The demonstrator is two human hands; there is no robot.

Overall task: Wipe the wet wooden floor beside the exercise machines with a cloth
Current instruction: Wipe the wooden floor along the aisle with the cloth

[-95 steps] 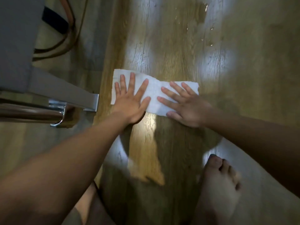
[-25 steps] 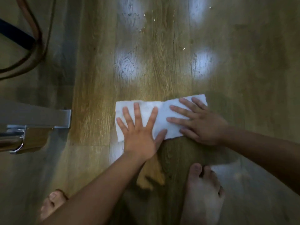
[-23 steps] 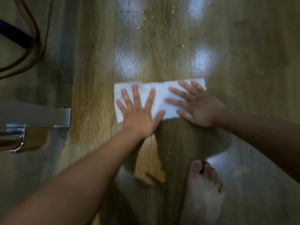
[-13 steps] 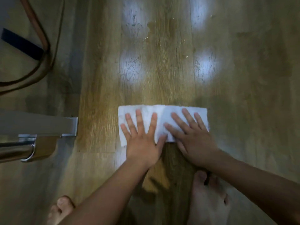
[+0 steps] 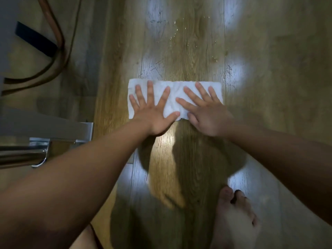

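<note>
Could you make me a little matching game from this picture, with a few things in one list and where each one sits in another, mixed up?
Things:
1. white cloth
2. water droplets
3. metal machine frame
4. bare foot

Places:
A. at the left edge, beside the left arm
B. pressed flat under the left hand and the right hand
C. lower right, toes pointing up the floor
D. on the boards beyond the cloth

Pairs: 1-B, 2-D, 3-A, 4-C

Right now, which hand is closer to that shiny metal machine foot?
Left. The left hand presses the white cloth's end nearer the metal machine foot; the right hand presses the far end.
</note>
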